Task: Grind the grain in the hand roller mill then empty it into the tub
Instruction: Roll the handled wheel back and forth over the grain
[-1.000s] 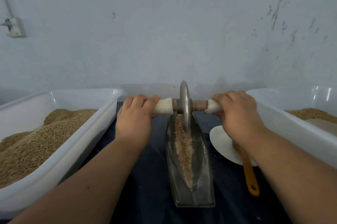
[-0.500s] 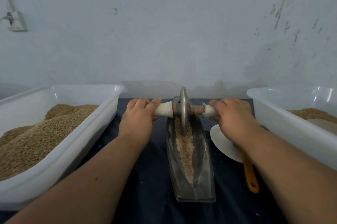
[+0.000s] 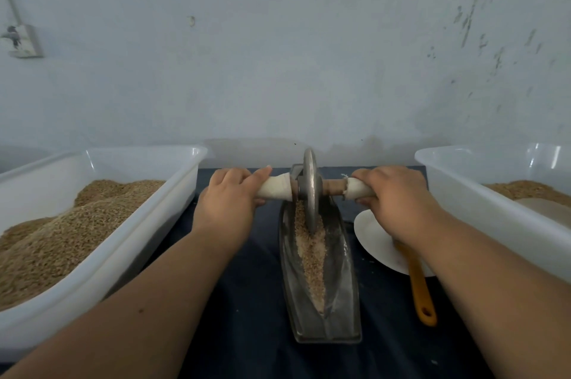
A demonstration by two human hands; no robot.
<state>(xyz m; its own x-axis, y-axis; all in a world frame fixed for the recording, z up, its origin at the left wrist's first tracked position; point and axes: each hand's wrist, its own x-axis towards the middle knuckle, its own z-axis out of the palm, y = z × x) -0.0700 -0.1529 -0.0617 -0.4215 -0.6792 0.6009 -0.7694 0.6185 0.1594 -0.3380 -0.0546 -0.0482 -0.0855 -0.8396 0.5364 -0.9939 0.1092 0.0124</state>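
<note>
A boat-shaped metal trough [image 3: 344, 295] lies lengthwise on the dark cloth, a strip of crushed grain [image 3: 312, 249] along its groove. A metal roller wheel [image 3: 310, 187] stands upright in the groove near the far end, on a wooden axle with white-wrapped handles. My left hand [image 3: 228, 199] grips the left handle and my right hand [image 3: 392, 196] grips the right handle. A white tub [image 3: 133, 242] heaped with grain stands at the left. Another white tub [image 3: 482, 212] with grain stands at the right.
A white dish [image 3: 375, 242] with an orange-handled tool [image 3: 420, 292] lies between the trough and the right tub, partly under my right forearm. The pale wall rises close behind the table. A wall socket [image 3: 21, 40] is mounted at the upper left.
The wheel has rolled away from me toward the far end of the trough, both hands moving forward with the handles.
</note>
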